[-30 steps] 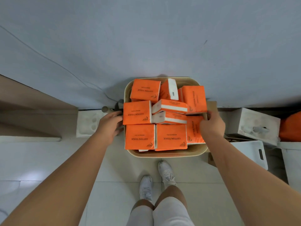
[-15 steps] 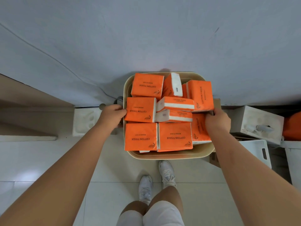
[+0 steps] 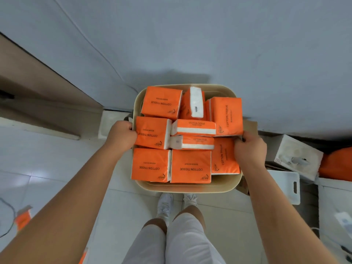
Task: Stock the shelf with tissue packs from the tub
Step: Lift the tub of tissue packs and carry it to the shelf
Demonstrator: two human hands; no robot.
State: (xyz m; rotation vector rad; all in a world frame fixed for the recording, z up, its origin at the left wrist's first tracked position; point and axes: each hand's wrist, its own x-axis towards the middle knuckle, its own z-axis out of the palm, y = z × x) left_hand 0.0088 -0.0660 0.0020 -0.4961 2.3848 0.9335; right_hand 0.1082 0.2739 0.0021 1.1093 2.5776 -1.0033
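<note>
the beige tub (image 3: 190, 188) is held between both hands, near a grey wall (image 3: 190, 44) and above white shoes (image 3: 165, 206) on the tiled floor (image 3: 57, 168). it is heaped with orange tissue packs (image 3: 191, 166). most lie flat, label up, with the print running left to right. the two on the right point near to far. two in the middle lie on edge, long axes left to right. the left hand (image 3: 122, 133) grips the left rim, fingers curled over it. the right hand (image 3: 250, 149) grips the right rim, its fingertips hidden.
</note>
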